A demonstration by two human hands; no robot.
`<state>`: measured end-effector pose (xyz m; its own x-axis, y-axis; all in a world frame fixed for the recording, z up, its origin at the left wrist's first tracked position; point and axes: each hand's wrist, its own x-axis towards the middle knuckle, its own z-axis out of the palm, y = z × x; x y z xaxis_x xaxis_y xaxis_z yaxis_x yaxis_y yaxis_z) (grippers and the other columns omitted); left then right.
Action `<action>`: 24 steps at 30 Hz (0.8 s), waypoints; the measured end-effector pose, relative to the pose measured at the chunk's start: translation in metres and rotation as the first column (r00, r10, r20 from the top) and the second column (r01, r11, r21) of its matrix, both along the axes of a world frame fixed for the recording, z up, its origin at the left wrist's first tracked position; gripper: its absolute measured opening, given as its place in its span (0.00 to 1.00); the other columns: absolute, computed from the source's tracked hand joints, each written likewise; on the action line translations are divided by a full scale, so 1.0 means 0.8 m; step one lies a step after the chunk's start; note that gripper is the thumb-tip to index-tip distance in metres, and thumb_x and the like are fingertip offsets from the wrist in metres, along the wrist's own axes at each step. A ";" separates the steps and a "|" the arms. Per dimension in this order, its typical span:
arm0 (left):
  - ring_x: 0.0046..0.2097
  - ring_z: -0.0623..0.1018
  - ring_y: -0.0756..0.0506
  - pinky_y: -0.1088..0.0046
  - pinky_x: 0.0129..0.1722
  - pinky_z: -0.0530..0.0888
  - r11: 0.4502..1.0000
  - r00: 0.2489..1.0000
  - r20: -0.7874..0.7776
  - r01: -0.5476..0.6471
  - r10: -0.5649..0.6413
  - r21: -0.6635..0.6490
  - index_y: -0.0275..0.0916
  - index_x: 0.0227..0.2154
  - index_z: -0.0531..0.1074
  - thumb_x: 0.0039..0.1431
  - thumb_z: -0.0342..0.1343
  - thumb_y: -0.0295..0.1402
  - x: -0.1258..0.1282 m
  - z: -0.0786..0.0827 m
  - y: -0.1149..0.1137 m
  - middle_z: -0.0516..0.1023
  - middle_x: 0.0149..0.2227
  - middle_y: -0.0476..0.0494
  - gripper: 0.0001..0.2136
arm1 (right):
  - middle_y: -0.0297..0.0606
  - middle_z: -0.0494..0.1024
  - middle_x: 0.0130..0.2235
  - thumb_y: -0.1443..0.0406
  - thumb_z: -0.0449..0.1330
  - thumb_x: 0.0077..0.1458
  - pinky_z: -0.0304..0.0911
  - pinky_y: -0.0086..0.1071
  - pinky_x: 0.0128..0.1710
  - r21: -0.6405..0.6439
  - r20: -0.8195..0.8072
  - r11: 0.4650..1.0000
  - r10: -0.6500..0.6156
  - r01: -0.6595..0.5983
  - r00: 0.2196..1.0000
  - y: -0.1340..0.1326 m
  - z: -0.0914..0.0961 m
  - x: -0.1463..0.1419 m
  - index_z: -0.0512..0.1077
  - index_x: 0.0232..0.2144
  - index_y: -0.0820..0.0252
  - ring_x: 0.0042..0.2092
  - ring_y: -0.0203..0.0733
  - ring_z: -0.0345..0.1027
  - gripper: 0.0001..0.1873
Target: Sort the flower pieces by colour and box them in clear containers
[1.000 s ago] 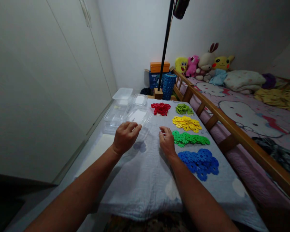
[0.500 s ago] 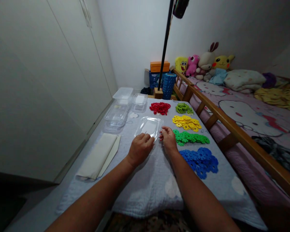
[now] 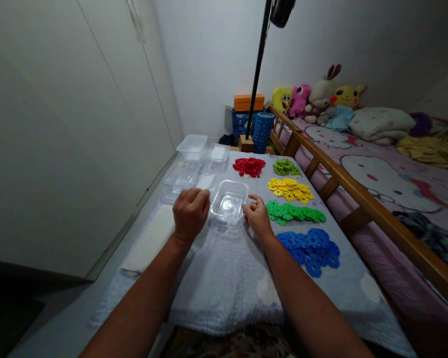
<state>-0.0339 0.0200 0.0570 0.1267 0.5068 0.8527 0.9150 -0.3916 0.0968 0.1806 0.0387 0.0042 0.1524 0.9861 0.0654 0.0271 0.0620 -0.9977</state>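
A clear plastic container point(image 3: 229, 204) stands open on the pale blue cloth point(image 3: 227, 278) in front of me. My left hand point(image 3: 189, 214) is closed just left of it, gripping what looks like its clear lid point(image 3: 206, 182), lifted off to the side. The fingers of my right hand point(image 3: 257, 217) pinch the container's right rim. To the right lie piles of flat flower-shaped plastic pieces: red point(image 3: 249, 166), light green point(image 3: 285, 168), yellow point(image 3: 290, 190), green point(image 3: 294, 213) and blue point(image 3: 309, 246).
More clear containers point(image 3: 186, 171) sit at the far left of the cloth. A folded white cloth point(image 3: 151, 238) lies at the left edge. A wooden bed rail point(image 3: 358, 204) runs along the right. A black pole point(image 3: 257, 74) and a blue roller point(image 3: 263, 132) stand behind.
The clear container was brought from the left to the middle of the cloth and set down. Its lid has come off to the left in my left hand. My right hand stayed at its right rim.
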 end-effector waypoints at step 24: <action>0.42 0.76 0.40 0.63 0.46 0.73 0.953 0.964 0.251 -0.008 0.088 -0.303 0.42 0.37 0.74 0.61 0.54 0.28 0.000 -0.041 0.009 0.76 0.37 0.41 0.06 | 0.19 0.57 0.21 0.62 0.56 0.45 0.52 0.30 0.26 0.112 0.073 0.975 -0.201 0.192 0.977 0.008 0.004 0.020 0.70 0.51 0.63 0.23 0.36 0.53 0.28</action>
